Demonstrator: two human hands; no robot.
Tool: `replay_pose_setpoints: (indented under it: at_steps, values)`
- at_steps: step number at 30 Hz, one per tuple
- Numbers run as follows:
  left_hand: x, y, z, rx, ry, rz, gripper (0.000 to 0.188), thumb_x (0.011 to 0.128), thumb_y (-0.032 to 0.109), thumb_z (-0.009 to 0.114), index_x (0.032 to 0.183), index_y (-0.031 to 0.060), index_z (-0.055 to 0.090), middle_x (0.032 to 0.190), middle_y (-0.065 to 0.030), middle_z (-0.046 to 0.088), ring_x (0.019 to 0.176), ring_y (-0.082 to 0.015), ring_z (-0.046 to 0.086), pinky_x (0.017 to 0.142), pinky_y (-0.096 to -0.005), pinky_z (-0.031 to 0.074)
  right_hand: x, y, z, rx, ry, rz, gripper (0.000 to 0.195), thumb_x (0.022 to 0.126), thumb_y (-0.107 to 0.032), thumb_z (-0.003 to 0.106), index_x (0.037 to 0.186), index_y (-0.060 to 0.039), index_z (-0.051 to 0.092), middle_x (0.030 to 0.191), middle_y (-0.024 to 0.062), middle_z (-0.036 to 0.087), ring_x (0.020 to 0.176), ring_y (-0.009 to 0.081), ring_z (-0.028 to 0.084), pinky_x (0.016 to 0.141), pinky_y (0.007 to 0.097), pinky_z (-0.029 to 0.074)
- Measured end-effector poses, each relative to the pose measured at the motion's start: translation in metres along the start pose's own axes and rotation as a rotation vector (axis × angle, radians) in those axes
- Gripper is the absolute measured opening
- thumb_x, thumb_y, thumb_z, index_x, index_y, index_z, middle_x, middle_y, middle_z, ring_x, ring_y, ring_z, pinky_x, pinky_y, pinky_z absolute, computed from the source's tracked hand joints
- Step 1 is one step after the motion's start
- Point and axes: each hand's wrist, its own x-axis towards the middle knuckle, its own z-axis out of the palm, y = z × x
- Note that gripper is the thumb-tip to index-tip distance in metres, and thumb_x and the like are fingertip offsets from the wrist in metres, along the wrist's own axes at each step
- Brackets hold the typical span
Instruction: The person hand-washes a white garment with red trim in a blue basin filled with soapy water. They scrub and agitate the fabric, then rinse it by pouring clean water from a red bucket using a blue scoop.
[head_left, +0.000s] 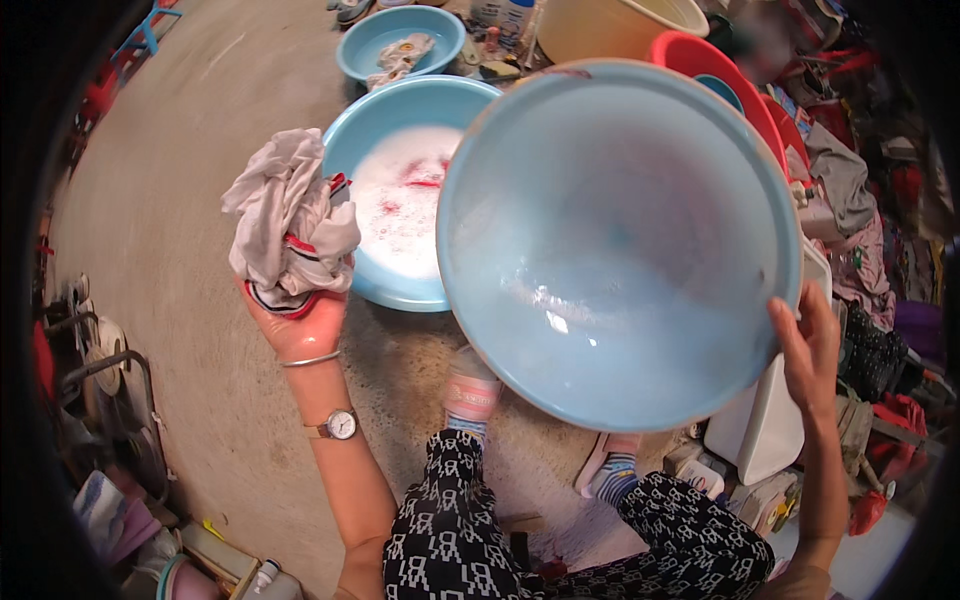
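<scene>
A bunched wet white garment (289, 210) with red and dark striped trim rests in my left hand (307, 334), held up to the left of a blue basin (409, 301). White suds (394, 187) fill that basin, and some red cloth shows through them. With my right hand (810, 352) I grip the right rim of a large pale blue basin (615, 240). It is raised and tilted so its wet inside faces me, and it hides the right part of the sudsy basin. I see no cloth in it.
A smaller blue basin (358, 54) with a white cloth (405, 52) stands beyond. A cream tub (592, 34) and a red basin (679, 46) are at the back right. My slippered feet (472, 397) rest on the concrete floor (187, 247). Clutter lines both sides.
</scene>
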Motion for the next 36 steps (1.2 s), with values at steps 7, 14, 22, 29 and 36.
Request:
replay_pose_setpoints:
  at_steps: [7, 14, 22, 29, 36]
  values:
    - [0.003, 0.009, -0.006, 0.009, -0.160, -0.074, 0.059, 0.082, 0.046, 0.057, 0.131, 0.0141, 0.045, 0.138, -0.0067, 0.042, 0.126, -0.0281, 0.038, 0.103, -0.0494, 0.030, -0.096, 0.081, 0.017, 0.112, 0.068, 0.224, 0.012, 0.088, -0.011, 0.058, 0.093, -0.0011, 0.055, 0.075, -0.0014, 0.053, 0.062, 0.0032, 0.046, 0.050, 0.0182, 0.036]
    - [0.002, -0.008, -0.024, 0.047, -0.414, -0.295, 0.057, 0.084, 0.046, 0.056, 0.130, 0.0137, 0.047, 0.133, -0.0067, 0.047, 0.122, -0.0280, 0.042, 0.101, -0.0499, 0.032, -0.104, 0.191, 0.075, 0.469, 0.034, 0.586, 0.017, 0.089, -0.019, 0.059, 0.089, -0.0022, 0.054, 0.075, 0.0020, 0.058, 0.059, 0.0071, 0.051, 0.049, 0.0202, 0.041]
    - [-0.016, -0.078, 0.008, 0.127, -0.149, -0.387, 0.059, 0.088, 0.050, 0.050, 0.134, 0.0146, 0.042, 0.136, -0.0072, 0.045, 0.123, -0.0277, 0.043, 0.105, -0.0471, 0.032, -0.044, 0.262, 0.046, -0.419, 0.079, -0.014, 0.031, 0.090, -0.026, 0.058, 0.097, 0.0043, 0.056, 0.077, 0.0096, 0.062, 0.071, 0.0156, 0.059, 0.061, 0.0296, 0.049]
    - [-0.008, -0.089, 0.019, 0.129, -0.168, -0.497, 0.058, 0.087, 0.049, 0.053, 0.133, 0.0144, 0.044, 0.133, -0.0082, 0.047, 0.121, -0.0268, 0.045, 0.102, -0.0425, 0.038, 0.110, 0.075, -0.005, 0.086, 0.312, -0.158, 0.018, 0.088, -0.016, 0.060, 0.087, 0.0020, 0.061, 0.076, 0.0037, 0.062, 0.066, 0.0078, 0.057, 0.059, 0.0225, 0.046]
    - [0.006, -0.113, 0.026, 0.099, -0.203, -0.596, 0.056, 0.088, 0.049, 0.053, 0.130, 0.0125, 0.048, 0.129, -0.0082, 0.051, 0.117, -0.0263, 0.049, 0.097, -0.0407, 0.043, 0.257, 0.095, 0.037, -0.111, -0.281, 0.069, 0.044, 0.087, -0.028, 0.062, 0.127, -0.0108, 0.054, 0.108, 0.0065, 0.063, 0.097, 0.0155, 0.057, 0.087, 0.0290, 0.043]
